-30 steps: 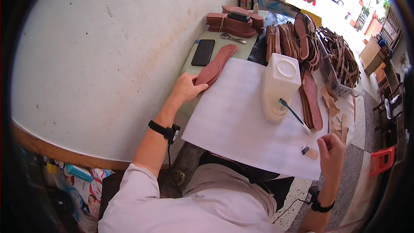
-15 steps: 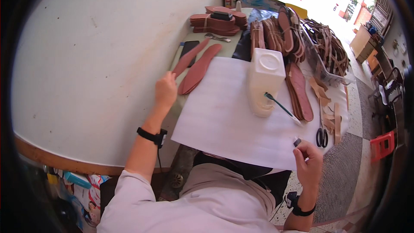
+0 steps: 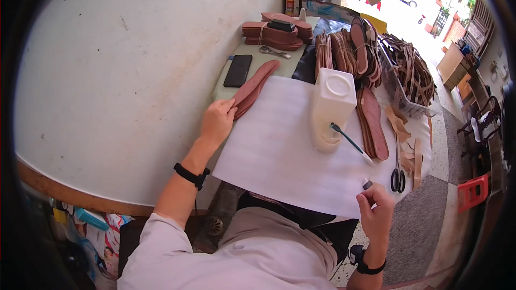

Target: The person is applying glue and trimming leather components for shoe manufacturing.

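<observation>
The left hand (image 3: 217, 122), the nearer, grips the near end of the upper insole (image 3: 258, 81). The insole's long axis runs near left to far right, along the left edge of the sheet (image 3: 279, 145). The right hand (image 3: 376, 209), well apart, has fingers narrow; whether it holds the dark piece (image 3: 367, 184) cannot be told. Count: one phone (image 3: 237, 71), at least two overlapping insoles, one bottle (image 3: 337, 96), one brush (image 3: 350, 143), one scissors (image 3: 398, 172).

Viewed from my remote post: pale green table (image 3: 293, 68), white sheet (image 3: 269, 145) spread over its near part. On the green I note black phone (image 3: 237, 71), watch-like item (image 3: 274, 52), tied insole stack (image 3: 269, 36). On the white: pale container (image 3: 337, 94), insole pile (image 3: 375, 123), black-handled scissors (image 3: 398, 177), tan scraps (image 3: 396, 122). Reddish insoles (image 3: 255, 88) overlap its left edge.
</observation>
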{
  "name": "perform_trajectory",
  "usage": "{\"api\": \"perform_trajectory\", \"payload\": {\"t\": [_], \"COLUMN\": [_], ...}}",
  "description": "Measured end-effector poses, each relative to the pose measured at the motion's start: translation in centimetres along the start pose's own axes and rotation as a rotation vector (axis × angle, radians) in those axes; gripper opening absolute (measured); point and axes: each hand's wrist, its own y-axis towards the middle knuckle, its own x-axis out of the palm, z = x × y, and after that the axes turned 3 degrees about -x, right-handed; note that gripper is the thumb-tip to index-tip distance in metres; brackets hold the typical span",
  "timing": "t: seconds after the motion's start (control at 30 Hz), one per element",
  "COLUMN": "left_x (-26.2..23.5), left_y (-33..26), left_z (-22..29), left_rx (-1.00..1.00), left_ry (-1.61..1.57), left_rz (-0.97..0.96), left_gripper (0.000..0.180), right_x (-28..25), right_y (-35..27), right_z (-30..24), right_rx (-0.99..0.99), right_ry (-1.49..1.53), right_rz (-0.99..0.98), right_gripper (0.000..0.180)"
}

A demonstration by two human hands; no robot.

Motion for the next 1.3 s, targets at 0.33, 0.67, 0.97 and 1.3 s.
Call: {"api": "perform_trajectory", "payload": {"t": [0.33, 0.67, 0.97, 1.3], "left_x": [-0.5, -0.8, 0.5, -10.4], "left_y": [0.6, 1.6, 1.9, -2.8], "left_z": [-0.1, -0.7, -1.3, 9.9], "left_rx": [0.014, -0.106, -0.105, -0.185], "left_ry": [0.134, 0.126, 0.198, -0.521], "left_rz": [-0.115, -0.098, 0.254, -0.082], "left_gripper": [0.028, 0.007, 0.015, 0.004], "right_x": [0.2, 0.9, 0.7, -0.5], "right_y": [0.2, 0.1, -0.6, -0.9], "right_z": [-0.6, -0.8, 0.0, -1.9], "right_rx": [-0.032, -0.041, -0.013, -0.061], "right_ry": [-0.036, -0.010, -0.028, 0.068], "right_rz": [-0.056, -0.085, -0.087, 0.105], "right_gripper": [0.009, 0.010, 0.011, 0.023]}}
